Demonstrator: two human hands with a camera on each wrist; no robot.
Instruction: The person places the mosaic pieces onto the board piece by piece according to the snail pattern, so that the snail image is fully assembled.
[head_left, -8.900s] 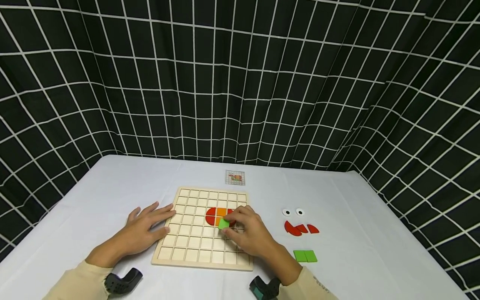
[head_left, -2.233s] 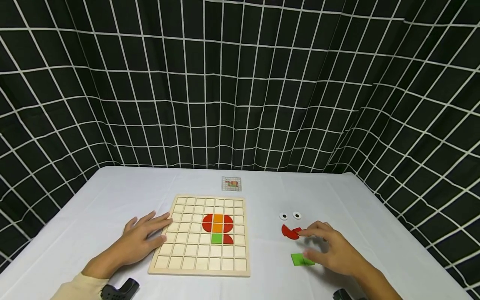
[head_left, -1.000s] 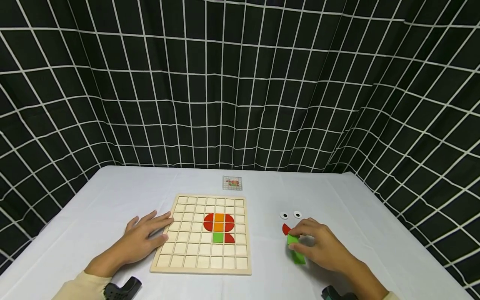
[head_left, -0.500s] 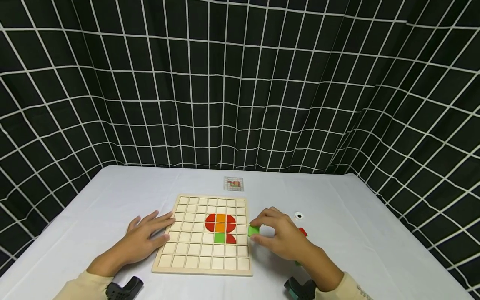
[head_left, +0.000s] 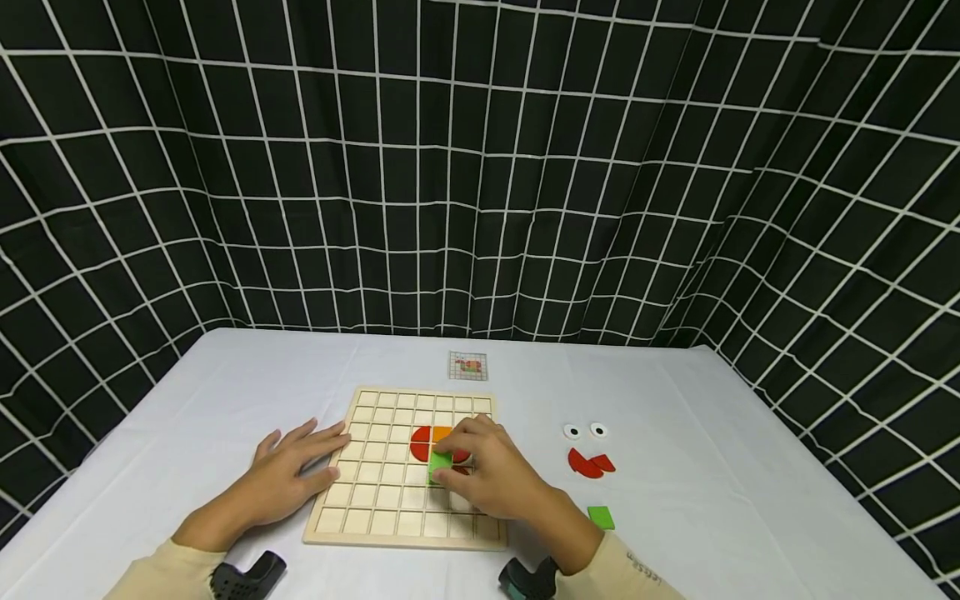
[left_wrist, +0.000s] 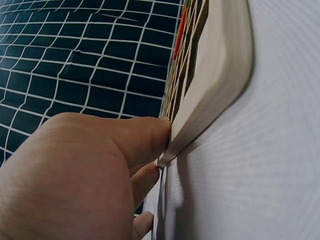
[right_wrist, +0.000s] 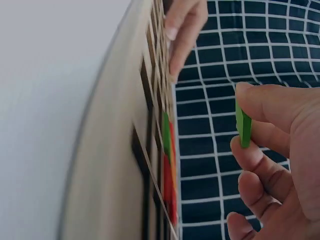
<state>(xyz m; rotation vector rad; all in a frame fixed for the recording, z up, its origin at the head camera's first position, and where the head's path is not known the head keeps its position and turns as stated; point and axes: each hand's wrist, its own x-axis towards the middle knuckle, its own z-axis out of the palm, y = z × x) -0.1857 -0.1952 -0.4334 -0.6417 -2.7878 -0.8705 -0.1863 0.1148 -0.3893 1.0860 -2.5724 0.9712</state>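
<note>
My right hand (head_left: 491, 467) pinches a green square tile (right_wrist: 243, 122) between thumb and fingers, held above the wooden grid board (head_left: 375, 500). In the right wrist view the tile is clear of the board. On the board sit red rounded tiles (head_left: 421, 444) and an orange tile (head_left: 442, 432); the right hand hides part of this pattern. My left hand (head_left: 288, 471) lies at the board's left edge, fingers fairly straight; in the left wrist view its fingertips touch the board's side (left_wrist: 210, 90).
Two eye discs (head_left: 572, 431), red pieces (head_left: 585, 464) and one green square (head_left: 601, 517) lie on the white table to the right of the board. A small picture card (head_left: 468, 366) lies behind it. A black gridded curtain (head_left: 465, 167) hangs at the back.
A green tile and a red quarter piece went onto the board earlier. My right hand then took another green tile from the right and carried it left over the board. My left hand stayed.
</note>
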